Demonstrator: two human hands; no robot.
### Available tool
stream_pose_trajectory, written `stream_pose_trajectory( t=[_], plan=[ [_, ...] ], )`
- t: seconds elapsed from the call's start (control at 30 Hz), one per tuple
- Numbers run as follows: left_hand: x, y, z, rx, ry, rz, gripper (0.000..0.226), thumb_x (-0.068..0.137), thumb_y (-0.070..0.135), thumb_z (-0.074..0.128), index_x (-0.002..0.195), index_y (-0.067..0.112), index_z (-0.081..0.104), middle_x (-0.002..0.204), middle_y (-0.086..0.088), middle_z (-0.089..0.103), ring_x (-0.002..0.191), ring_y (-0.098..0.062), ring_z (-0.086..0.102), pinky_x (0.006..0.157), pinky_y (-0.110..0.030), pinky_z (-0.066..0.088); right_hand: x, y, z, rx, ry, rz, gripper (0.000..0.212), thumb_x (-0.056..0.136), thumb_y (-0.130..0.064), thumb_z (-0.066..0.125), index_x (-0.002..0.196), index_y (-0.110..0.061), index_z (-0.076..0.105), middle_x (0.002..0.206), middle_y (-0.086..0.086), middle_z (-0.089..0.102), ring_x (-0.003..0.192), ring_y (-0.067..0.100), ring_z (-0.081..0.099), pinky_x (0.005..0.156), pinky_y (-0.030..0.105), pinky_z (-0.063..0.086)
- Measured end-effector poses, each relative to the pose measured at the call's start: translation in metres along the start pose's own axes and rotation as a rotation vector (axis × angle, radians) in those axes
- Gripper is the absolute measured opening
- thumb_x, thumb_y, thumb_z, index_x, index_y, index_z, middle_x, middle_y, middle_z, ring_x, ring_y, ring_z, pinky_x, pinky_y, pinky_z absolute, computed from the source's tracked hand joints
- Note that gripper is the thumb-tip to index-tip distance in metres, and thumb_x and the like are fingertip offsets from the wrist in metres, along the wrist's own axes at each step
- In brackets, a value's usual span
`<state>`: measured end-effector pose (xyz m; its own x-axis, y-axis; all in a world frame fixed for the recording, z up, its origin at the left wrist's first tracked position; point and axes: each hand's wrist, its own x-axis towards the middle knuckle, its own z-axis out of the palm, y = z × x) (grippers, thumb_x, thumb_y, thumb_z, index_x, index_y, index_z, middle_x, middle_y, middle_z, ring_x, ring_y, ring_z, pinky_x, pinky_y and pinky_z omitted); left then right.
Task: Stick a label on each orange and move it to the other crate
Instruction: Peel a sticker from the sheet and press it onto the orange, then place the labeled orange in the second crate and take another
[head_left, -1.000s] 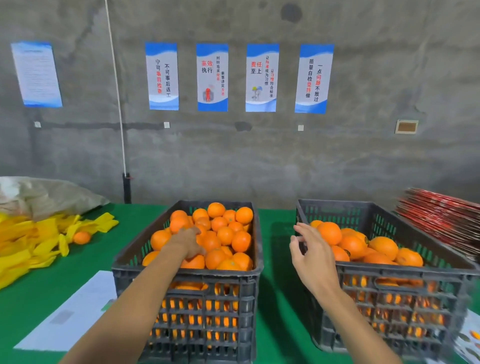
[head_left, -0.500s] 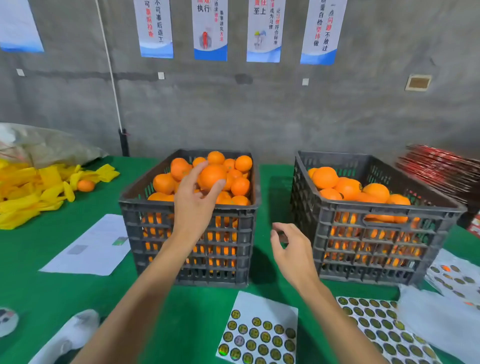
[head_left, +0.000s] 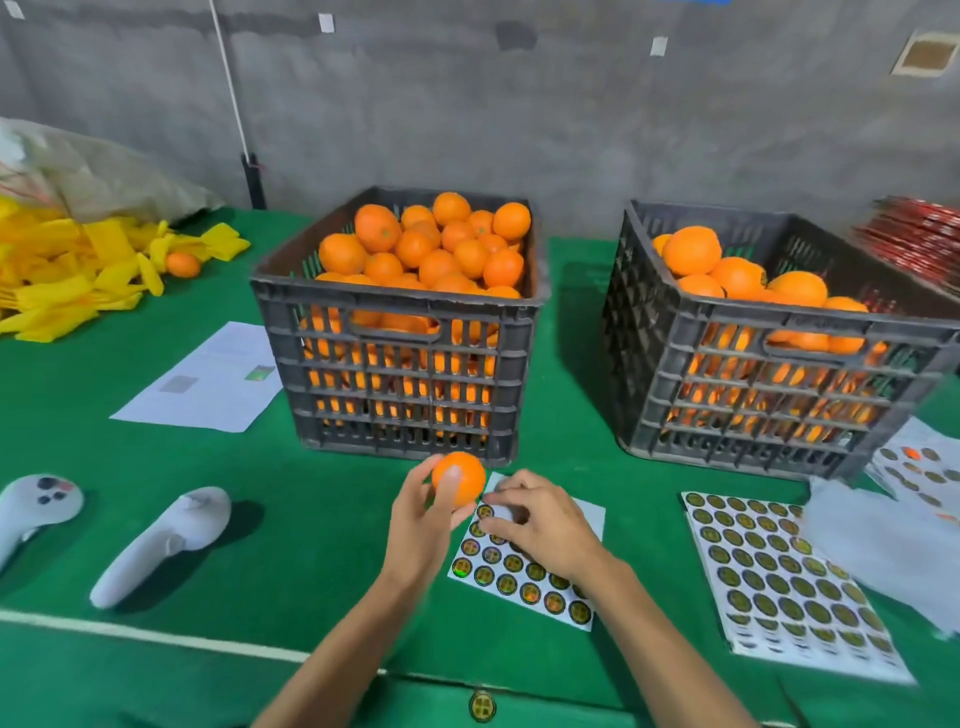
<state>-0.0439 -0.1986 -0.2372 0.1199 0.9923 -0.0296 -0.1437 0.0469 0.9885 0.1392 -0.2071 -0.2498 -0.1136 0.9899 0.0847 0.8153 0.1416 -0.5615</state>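
On a green counter, two white controllers lie unused at far left, while the heaped left crate and the partly filled right crate stand side by side, apparently supply and destination. In front of the left crate, the left hand grips one orange in curled fingers, holding it just above a label sheet, seemingly to keep its skin ready for labelling. The right hand bends its fingers onto that sheet, likely picking at a sticker, though whether one is pinched cannot be told; a fuller sheet waits further right.
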Motion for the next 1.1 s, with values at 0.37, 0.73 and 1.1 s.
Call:
stream_pose_trajectory(
  t=[0.37, 0.73, 1.1],
  plan=[
    [0.003, -0.025, -0.006, -0.007, 0.093, -0.124, 0.039, 0.103, 0.047, 0.055, 0.129, 0.018, 0.054, 0.12, -0.012, 0.07, 0.104, -0.025, 0.074, 0.1, -0.047, 0.057, 0.003, 0.005, 0.011, -0.051, 0.08, -0.02, 0.028, 0.092, -0.054, 0.067, 0.111, -0.035, 0.077, 0.111, -0.02, 0.057, 0.085, -0.002, 0.051, 0.089, 0.033, 0.041],
    [-0.009, -0.021, -0.004, 0.128, -0.003, -0.065, 0.049, 0.1, 0.055, 0.047, 0.14, 0.027, 0.045, 0.13, 0.005, 0.059, 0.098, -0.007, 0.075, 0.077, -0.016, 0.055, 0.013, -0.003, 0.006, 0.393, 0.079, 0.264, 0.01, 0.092, -0.034, 0.073, 0.088, -0.033, 0.082, 0.097, -0.013, 0.067, 0.091, 0.015, 0.062, 0.092, 0.043, 0.052],
    [0.001, 0.0, 0.006, 0.023, 0.013, -0.034, 0.032, 0.101, 0.041, 0.055, 0.123, 0.017, 0.061, 0.123, -0.011, 0.065, 0.1, -0.021, 0.076, 0.078, -0.024, 0.06, 0.005, -0.044, -0.016, 0.543, 0.527, 0.079, 0.009, 0.091, -0.024, 0.076, 0.091, -0.032, 0.079, 0.095, -0.017, 0.07, 0.093, 0.007, 0.067, 0.078, 0.014, 0.05]
  ],
)
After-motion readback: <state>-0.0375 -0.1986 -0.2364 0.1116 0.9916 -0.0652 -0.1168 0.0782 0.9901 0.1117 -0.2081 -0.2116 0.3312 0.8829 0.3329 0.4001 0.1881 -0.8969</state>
